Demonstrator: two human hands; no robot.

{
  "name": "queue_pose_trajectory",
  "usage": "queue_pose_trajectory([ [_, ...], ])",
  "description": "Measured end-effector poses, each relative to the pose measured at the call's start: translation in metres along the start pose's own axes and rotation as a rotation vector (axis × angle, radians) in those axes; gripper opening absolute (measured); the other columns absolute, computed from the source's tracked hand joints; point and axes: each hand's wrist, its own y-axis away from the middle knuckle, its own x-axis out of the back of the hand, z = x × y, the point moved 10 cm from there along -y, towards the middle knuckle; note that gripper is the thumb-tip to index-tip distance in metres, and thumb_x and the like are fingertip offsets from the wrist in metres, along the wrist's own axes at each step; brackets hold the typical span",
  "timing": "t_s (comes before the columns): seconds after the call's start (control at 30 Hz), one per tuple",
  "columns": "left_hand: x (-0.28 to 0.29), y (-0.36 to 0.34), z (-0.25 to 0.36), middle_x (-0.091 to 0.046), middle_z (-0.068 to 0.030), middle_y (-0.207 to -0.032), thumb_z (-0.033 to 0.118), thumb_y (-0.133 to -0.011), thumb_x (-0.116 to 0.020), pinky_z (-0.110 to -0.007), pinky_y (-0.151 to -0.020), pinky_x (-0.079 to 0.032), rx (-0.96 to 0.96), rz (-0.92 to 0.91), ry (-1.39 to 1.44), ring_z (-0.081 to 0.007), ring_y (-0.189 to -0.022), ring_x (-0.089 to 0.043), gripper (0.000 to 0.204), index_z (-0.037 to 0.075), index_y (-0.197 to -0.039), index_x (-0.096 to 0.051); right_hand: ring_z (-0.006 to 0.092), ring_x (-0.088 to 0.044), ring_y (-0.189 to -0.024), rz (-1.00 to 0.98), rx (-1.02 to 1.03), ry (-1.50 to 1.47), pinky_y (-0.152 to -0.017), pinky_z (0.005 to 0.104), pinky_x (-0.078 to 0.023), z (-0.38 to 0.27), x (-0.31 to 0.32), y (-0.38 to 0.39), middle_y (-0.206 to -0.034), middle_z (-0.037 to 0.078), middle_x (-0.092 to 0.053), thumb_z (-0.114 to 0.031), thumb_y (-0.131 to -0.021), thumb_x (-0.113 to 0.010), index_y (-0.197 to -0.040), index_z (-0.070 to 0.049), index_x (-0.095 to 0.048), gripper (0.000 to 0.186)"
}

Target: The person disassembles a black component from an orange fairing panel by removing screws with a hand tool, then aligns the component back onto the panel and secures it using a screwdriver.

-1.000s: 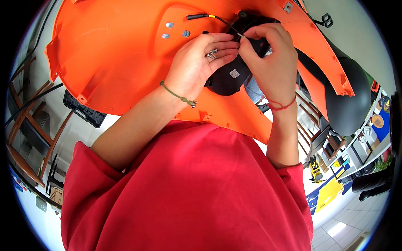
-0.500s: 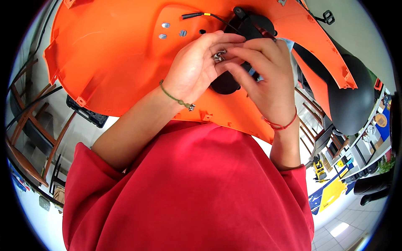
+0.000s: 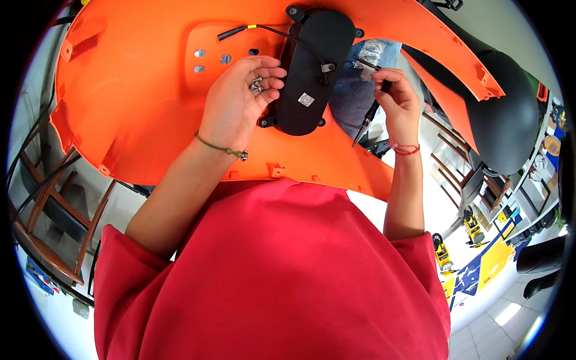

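Note:
My left hand (image 3: pixel 235 96) is half closed, palm turned inward, with several small silver screws (image 3: pixel 256 84) in its curled fingers. To the right, my right hand (image 3: pixel 397 103) pinches a slim black tool with a metal tip (image 3: pixel 370 115), which looks like a screwdriver pointing down to the left. A thin dark piece (image 3: pixel 367 64) sticks out by its fingertips; I cannot make out what it is. Between the hands, a black oval housing (image 3: pixel 305 78) lies over the large orange panel (image 3: pixel 138 102). It has mounting tabs, a small white label and a black cable (image 3: pixel 264 29) with a plug.
Denim (image 3: pixel 351 99) shows through the panel's opening. Several holes (image 3: pixel 225 59) pierce the orange panel left of the housing. A rounded black part (image 3: pixel 503 114) stands to the right. Wooden chairs (image 3: pixel 57 207) are at the left, and yellow items (image 3: pixel 473 227) at the lower right.
My hands have moved apart: the left went left with the screws, and the right left the screws and now grips the slim black tool. The black housing is more fully visible.

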Motion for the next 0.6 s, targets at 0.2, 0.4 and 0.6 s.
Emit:
queue_pose_trajectory([
  [0.2, 0.006, -0.001, 0.005, -0.061, -0.0085, -0.096, 0.019, -0.095, -0.052, -0.028, -0.078, -0.047, -0.064, 0.084, 0.025, -0.0163, -0.086, -0.056, 0.022, 0.000, -0.103, -0.059, 0.0143, -0.061, -0.094, -0.042, 0.010, 0.331, -0.080, 0.0261, -0.050, 0.006, -0.007, -0.001, -0.118, 0.006, -0.053, 0.018, -0.079, -0.053, -0.108, -0.003, -0.061, 0.037],
  [0.4, 0.016, 0.003, 0.019, -0.059, -0.0072, -0.096, 0.019, -0.095, -0.053, -0.027, -0.078, -0.047, -0.117, 0.139, 0.038, -0.0159, -0.085, -0.055, 0.022, 0.000, -0.104, -0.058, 0.0305, -0.062, -0.095, 0.013, 0.051, 0.855, -0.085, 0.0365, -0.052, -0.010, -0.001, -0.003, -0.121, 0.012, -0.053, 0.008, -0.075, -0.056, -0.109, -0.004, -0.062, 0.036],
  [0.6, 0.018, 0.002, 0.020, -0.061, -0.0069, -0.094, 0.021, -0.094, -0.054, -0.027, -0.076, -0.047, -0.112, 0.145, 0.016, -0.0153, -0.082, -0.056, 0.022, 0.001, -0.101, -0.060, 0.0342, -0.056, -0.109, 0.041, 0.097, 0.924, -0.094, 0.0403, -0.047, -0.014, 0.002, -0.006, -0.121, 0.015, -0.057, 0.003, -0.076, -0.061, -0.107, -0.004, -0.064, 0.032],
])
